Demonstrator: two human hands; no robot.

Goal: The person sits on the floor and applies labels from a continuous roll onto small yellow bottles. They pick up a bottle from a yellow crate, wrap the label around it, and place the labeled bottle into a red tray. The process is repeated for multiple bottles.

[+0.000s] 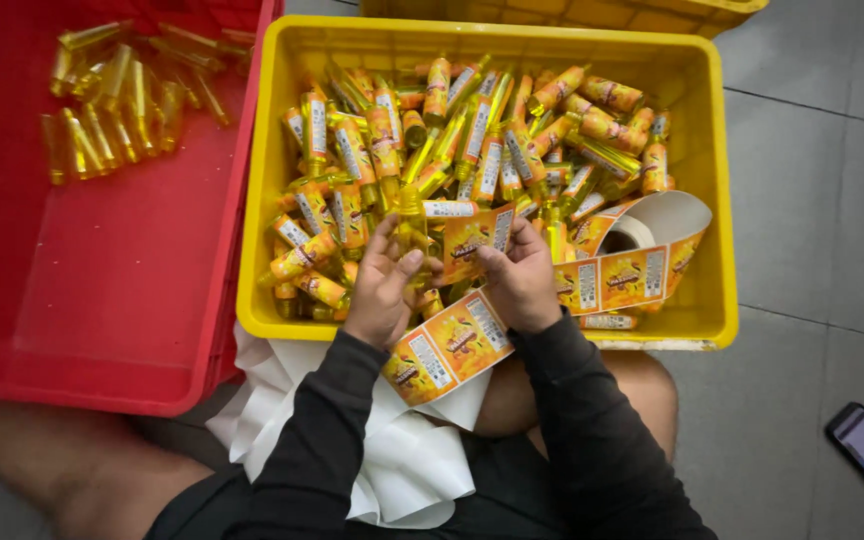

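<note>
White backing paper [402, 460] lies piled on the lap. Above it hangs a label strip [449, 347] of orange stickers, running to a roll [652, 228] resting in the yellow crate [712, 200]. The left hand [384, 283] is closed around a small yellow bottle [410, 218], held upright over the crate. The right hand [520, 278] pinches an orange label [474, 240] just beside that bottle. Labelled bottles [492, 130] fill the crate. Unlabelled bottles [112, 100] lie in the red crate [132, 300] at left.
</note>
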